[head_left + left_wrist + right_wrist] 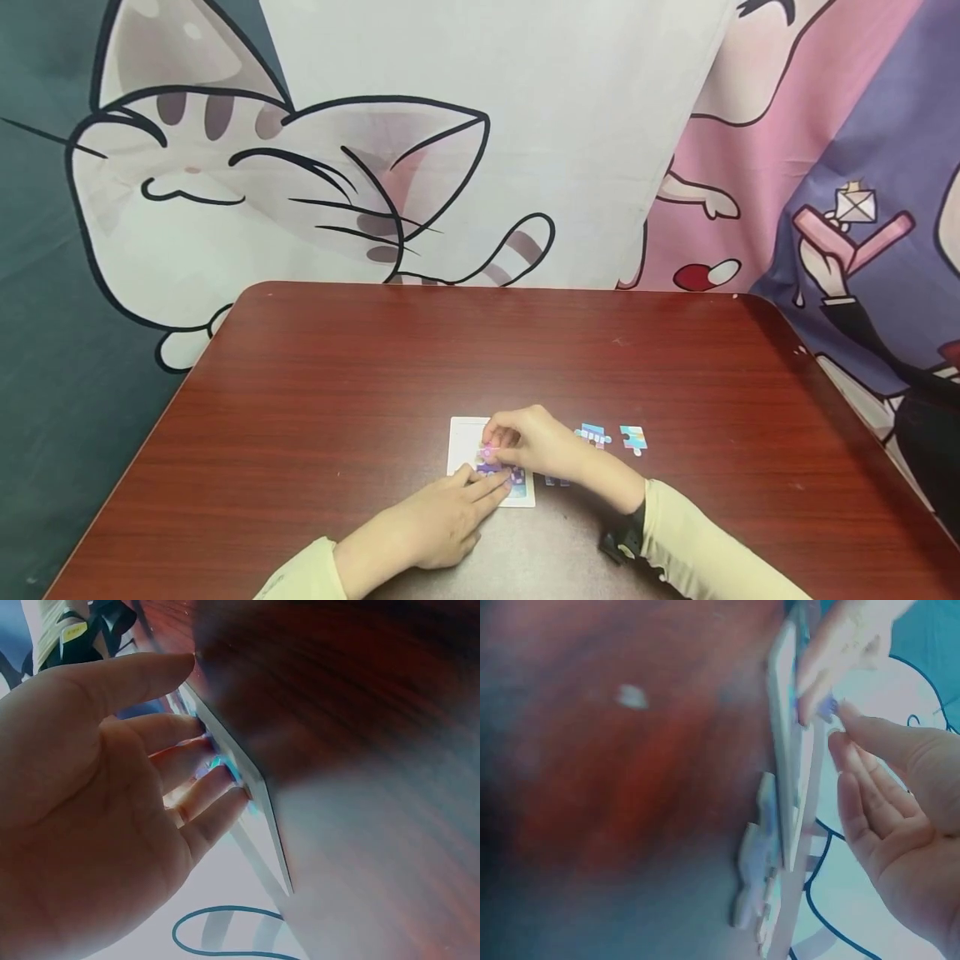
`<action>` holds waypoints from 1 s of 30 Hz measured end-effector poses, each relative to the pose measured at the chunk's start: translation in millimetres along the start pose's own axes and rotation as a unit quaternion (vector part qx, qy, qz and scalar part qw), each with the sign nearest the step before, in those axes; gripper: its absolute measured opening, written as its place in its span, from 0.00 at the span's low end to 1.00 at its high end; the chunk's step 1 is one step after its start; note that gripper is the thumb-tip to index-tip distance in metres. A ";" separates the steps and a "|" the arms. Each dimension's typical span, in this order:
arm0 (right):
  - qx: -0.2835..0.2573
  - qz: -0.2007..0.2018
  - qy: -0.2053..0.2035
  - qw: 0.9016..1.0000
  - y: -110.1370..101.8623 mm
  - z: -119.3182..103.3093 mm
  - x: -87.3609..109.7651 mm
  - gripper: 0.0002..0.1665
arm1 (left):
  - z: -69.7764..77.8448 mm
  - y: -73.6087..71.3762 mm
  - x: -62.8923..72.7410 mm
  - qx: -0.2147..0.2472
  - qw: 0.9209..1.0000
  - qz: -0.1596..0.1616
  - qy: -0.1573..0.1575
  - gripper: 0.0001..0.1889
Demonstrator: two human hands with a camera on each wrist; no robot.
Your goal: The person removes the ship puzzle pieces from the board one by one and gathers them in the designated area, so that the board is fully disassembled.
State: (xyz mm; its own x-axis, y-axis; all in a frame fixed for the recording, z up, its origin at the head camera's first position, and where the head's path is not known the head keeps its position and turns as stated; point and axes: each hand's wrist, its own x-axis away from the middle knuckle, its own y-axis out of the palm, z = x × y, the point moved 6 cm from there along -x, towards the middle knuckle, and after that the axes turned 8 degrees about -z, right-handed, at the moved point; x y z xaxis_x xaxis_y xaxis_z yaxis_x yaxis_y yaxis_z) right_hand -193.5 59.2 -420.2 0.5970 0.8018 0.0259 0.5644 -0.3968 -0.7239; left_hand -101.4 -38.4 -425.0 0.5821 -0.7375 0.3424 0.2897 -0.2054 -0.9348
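A white-rimmed puzzle board lies on the table, partly hidden under both hands. My left hand rests on its near side with the fingers stretched across purple and blue joined pieces. Over the board, my right hand pinches a pink and purple puzzle piece between thumb and fingers. In the right wrist view that puzzle piece is tilted at the fingertips, just above the board. Whether it touches the pieces below cannot be told.
Loose puzzle pieces lie right of the board: one blue and white, one light blue and yellow, and another partly covered by the right wrist. The brown table reaches back to a cartoon-cat cloth.
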 end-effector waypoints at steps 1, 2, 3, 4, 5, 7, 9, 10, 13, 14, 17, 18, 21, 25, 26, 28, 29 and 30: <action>-0.001 -0.001 0.001 1.000 1.0 -0.4 0.8 0.07 | -0.1 0.0 0.1 0.001 1.000 -0.002 0.000 0.32; -0.002 -0.004 0.003 1.000 2.3 -0.6 1.3 0.08 | -0.2 -0.2 0.2 0.003 1.000 -0.001 0.001 0.32; -0.004 -0.008 0.004 1.000 4.0 -0.5 1.8 0.10 | -0.3 -0.2 0.3 0.004 1.000 -0.001 0.001 0.32; -0.006 -0.011 0.002 1.000 5.6 -0.7 2.1 0.11 | -0.5 -0.4 0.7 0.008 1.000 0.000 0.001 0.32; -0.004 -0.015 0.000 1.000 7.0 -0.9 2.3 0.13 | -0.6 -0.5 0.7 0.009 1.000 0.001 0.001 0.32; -0.004 -0.019 -0.003 1.000 9.6 -0.4 2.4 0.16 | -1.2 -0.1 0.5 0.012 1.000 0.003 0.001 0.32; -0.005 -0.018 -0.006 1.000 11.2 0.1 2.9 0.18 | -1.3 -0.2 0.3 0.002 1.000 0.007 0.004 0.32; -0.004 -0.014 -0.006 1.000 11.1 0.4 3.4 0.17 | -1.4 -0.3 0.3 -0.002 1.000 0.009 0.006 0.31; -0.013 0.003 -0.004 1.000 9.3 1.2 5.6 0.18 | -1.6 -0.3 0.2 -0.006 1.000 0.011 0.011 0.31; -0.019 0.009 -0.004 1.000 8.5 1.4 6.4 0.18 | -1.8 -0.3 0.4 -0.003 1.000 0.009 0.012 0.31; -0.032 0.026 -0.007 0.999 6.0 1.6 9.4 0.18 | -2.8 -0.4 0.4 0.009 1.000 0.004 0.012 0.31; -0.034 0.032 -0.008 0.999 5.0 1.6 10.7 0.18 | -3.1 -0.6 0.3 0.015 1.000 0.004 0.012 0.31; -0.031 0.049 -0.005 0.998 1.9 2.9 15.9 0.18 | -3.9 -1.4 -0.2 0.028 0.999 0.005 0.013 0.31; -0.021 0.063 0.011 0.998 -1.5 4.7 26.0 0.18 | -4.4 -2.5 0.0 0.036 0.999 0.012 0.017 0.30; -0.018 0.063 0.015 0.998 -1.7 5.1 28.8 0.18 | -4.5 -2.5 0.2 0.038 0.999 0.012 0.017 0.30; -0.013 0.060 0.022 0.998 -1.0 6.0 34.8 0.18 | -4.6 -2.5 0.8 0.040 0.999 0.012 0.016 0.30; -0.012 0.057 0.022 0.998 -0.3 6.5 37.8 0.18 | -4.5 -2.4 1.2 0.042 0.999 0.013 0.015 0.30; -0.011 0.055 0.022 0.998 0.2 7.0 41.0 0.18 | -4.5 -2.0 1.4 0.043 0.999 0.013 0.015 0.30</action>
State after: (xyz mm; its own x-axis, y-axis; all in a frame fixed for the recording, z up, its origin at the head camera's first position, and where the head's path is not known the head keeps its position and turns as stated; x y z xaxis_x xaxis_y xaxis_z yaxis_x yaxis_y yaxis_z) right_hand -172.9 95.1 -424.1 0.6810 0.7319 -0.0222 0.5059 -0.4922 -0.7084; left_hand -104.7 -41.9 -423.0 0.5671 -0.7613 0.3143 0.3396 -0.1315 -0.9313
